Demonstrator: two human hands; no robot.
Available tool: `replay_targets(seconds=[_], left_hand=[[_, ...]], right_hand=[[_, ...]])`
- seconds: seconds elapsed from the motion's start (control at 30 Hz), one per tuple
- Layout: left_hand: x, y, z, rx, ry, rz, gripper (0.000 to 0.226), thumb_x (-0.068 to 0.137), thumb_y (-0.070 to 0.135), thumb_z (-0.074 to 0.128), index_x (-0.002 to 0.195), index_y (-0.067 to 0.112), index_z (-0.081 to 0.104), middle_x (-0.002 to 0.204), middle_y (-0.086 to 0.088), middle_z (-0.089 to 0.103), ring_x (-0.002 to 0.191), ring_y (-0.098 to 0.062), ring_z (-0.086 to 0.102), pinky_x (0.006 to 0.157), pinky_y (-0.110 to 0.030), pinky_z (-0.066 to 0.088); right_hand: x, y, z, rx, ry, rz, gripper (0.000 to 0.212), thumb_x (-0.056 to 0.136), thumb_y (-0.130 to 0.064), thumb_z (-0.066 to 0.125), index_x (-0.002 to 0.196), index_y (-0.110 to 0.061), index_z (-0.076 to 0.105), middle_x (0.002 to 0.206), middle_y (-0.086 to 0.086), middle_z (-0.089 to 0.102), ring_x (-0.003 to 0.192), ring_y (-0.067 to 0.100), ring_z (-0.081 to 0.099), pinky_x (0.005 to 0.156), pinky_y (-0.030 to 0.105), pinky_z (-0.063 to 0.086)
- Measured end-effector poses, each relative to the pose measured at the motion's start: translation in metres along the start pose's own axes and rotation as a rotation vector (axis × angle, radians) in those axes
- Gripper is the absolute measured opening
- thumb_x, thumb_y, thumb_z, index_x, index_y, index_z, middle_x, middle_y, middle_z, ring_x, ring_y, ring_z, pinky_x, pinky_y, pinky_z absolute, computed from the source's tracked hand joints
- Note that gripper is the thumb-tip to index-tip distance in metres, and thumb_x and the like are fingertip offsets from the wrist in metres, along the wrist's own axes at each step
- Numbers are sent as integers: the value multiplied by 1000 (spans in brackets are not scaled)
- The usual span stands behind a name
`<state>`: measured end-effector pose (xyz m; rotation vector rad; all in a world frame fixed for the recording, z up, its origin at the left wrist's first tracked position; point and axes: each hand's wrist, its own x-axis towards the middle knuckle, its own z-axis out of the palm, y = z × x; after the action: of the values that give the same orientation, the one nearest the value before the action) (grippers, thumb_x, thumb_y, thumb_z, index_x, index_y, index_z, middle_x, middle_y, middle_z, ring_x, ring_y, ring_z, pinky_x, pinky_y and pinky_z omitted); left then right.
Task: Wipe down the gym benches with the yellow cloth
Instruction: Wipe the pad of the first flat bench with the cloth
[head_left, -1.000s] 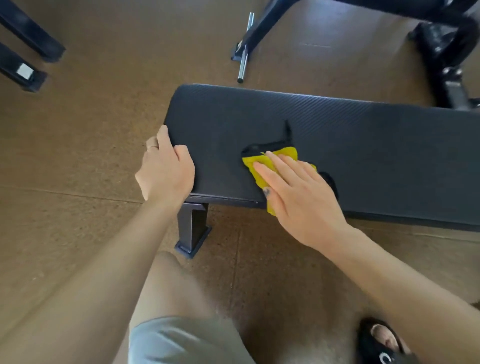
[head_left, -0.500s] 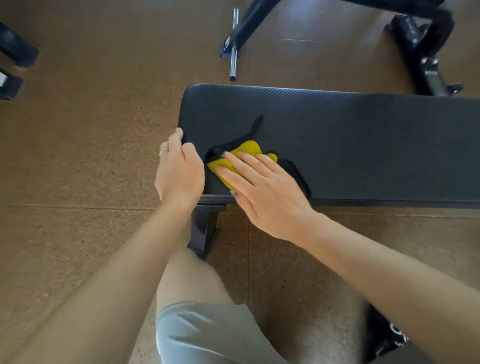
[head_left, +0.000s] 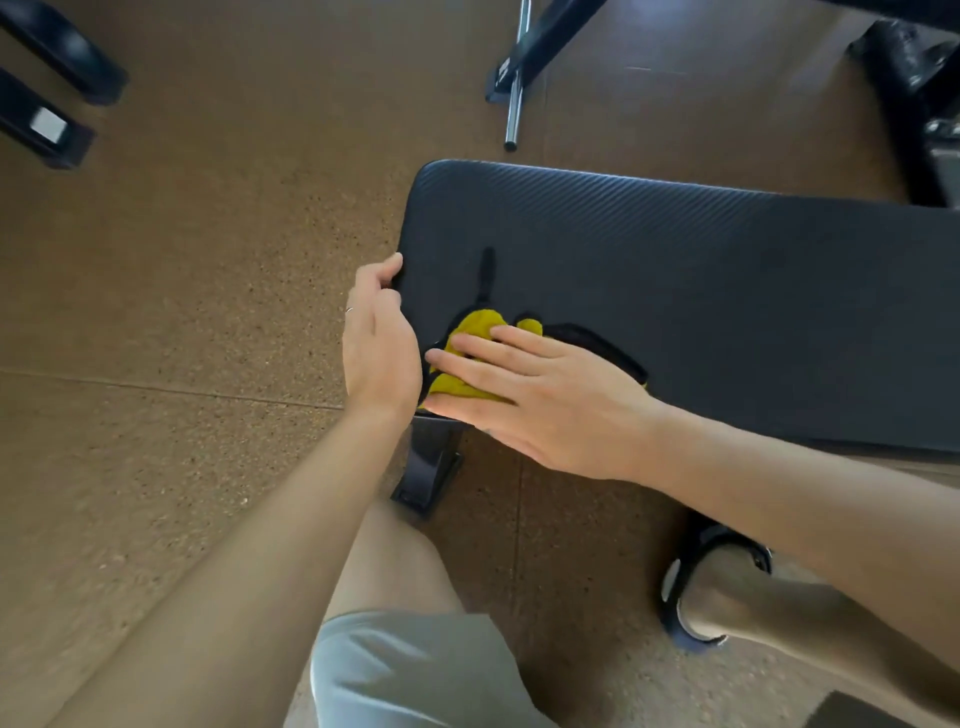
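A black padded gym bench (head_left: 701, 291) runs from the middle of the view to the right edge. The yellow cloth (head_left: 475, 328) with black trim lies on its near left corner. My right hand (head_left: 540, 397) presses flat on the cloth with its fingers spread, covering most of it. My left hand (head_left: 379, 343) wraps around the left end of the bench pad, thumb on the top edge. The two hands almost touch at the corner.
The bench's black leg (head_left: 428, 467) stands on the brown floor under the corner. A chrome bar (head_left: 515, 98) and black machine frames (head_left: 914, 104) lie behind the bench. Dark feet of other equipment (head_left: 47, 119) sit at far left. My knee and sandalled foot (head_left: 711, 582) are below.
My right hand slid the cloth leftward along the near edge to the bench's left corner. My left hand stayed on the bench end. The view shifted, so the bench now sits further right.
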<state>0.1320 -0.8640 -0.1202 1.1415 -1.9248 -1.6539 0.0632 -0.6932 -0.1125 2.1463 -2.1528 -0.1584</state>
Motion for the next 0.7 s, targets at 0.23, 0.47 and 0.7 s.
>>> replay_targets(seconds=[0.23, 0.47, 0.7], left_hand=[[-2, 2, 1, 20, 31, -23, 46, 95, 28, 29, 126, 42, 59, 132, 16, 59, 122, -6, 54, 109, -43, 44], [-3, -4, 7, 82, 99, 59, 47, 95, 28, 27, 130, 38, 57, 134, 16, 56, 124, -6, 52, 109, -42, 42], [-3, -5, 6, 170, 88, 114, 46, 100, 20, 29, 137, 32, 55, 140, 12, 54, 122, -3, 49, 100, -25, 37]], right_hand=[[-91, 18, 2, -66, -71, 36, 68, 104, -25, 55, 162, -26, 20, 169, 8, 16, 155, 30, 16, 125, 49, 19], [-18, 20, -5, 125, -61, 155, 51, 111, -37, 26, 160, -25, 23, 169, 3, 15, 156, 23, 13, 127, 43, 15], [21, 6, -10, 227, -24, 440, 52, 110, -42, 20, 159, -25, 28, 168, 2, 20, 156, 21, 16, 126, 44, 16]])
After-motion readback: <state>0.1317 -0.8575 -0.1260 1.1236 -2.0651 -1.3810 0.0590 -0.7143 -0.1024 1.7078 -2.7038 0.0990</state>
